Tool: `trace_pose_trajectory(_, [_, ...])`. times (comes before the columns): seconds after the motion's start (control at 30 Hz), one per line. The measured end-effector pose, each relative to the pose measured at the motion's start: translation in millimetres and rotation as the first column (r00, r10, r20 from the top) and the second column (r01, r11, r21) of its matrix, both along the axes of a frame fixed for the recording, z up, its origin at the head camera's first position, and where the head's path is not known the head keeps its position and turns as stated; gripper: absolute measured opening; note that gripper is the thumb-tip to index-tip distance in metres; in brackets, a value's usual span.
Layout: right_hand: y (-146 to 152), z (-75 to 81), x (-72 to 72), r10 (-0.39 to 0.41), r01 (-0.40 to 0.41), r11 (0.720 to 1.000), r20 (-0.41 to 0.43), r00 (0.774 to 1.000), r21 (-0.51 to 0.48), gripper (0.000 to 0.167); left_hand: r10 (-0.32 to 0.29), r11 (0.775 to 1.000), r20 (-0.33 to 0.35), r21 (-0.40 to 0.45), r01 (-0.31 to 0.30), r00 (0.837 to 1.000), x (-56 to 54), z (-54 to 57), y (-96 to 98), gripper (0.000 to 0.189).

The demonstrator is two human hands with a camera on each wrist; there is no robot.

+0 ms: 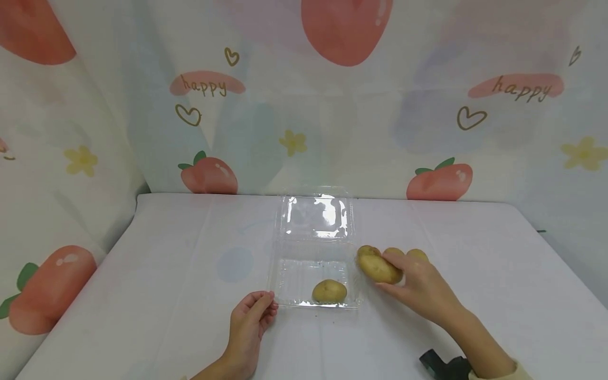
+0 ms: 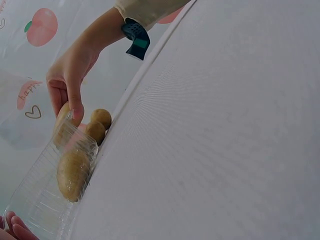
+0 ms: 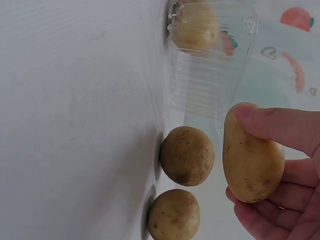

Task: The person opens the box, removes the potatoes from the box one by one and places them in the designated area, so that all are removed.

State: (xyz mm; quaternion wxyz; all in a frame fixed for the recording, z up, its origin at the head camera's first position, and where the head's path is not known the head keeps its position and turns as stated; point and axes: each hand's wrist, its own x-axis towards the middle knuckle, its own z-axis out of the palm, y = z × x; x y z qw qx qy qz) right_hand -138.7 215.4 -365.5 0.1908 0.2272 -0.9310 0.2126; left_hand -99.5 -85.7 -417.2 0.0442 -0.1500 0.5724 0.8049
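A clear plastic clamshell container (image 1: 294,285) lies with its lid (image 1: 315,216) folded back. One potato (image 1: 330,291) sits inside, at the front right of the base; the left wrist view shows it through the container's wall. My left hand (image 1: 252,327) pinches the front left corner of the rim between thumb and fingers. Just right of the container, my right hand (image 1: 425,287) grips another potato (image 3: 252,155) with the thumb on one side and fingers on the other. Behind that hand, more potatoes, among them one dark-spotted potato (image 3: 187,156), rest on the table, partly hidden in the head view.
A white cloth covers the table (image 1: 157,295), which meets a printed backdrop (image 1: 332,132) at the back and left. A dark strap device (image 1: 446,365) is by the right wrist.
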Motion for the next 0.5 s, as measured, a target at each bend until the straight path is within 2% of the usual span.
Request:
trace_pose_trajectory(0.2, [3, -0.3, 3.5, 0.009, -0.009, 1.0, 0.0, 1.0, -0.013, 0.043, 0.008, 1.0, 0.002, 0.007, -0.008, 1.0, 0.1, 0.1, 0.3, 0.018])
trace_pose_trajectory(0.5, [2, -4.6, 12.6, -0.074, 0.072, 0.997, 0.129, 0.989, 0.019, 0.043, 0.01, 1.0, 0.012, 0.002, -0.01, 1.0, 0.1, 0.1, 0.4, 0.018])
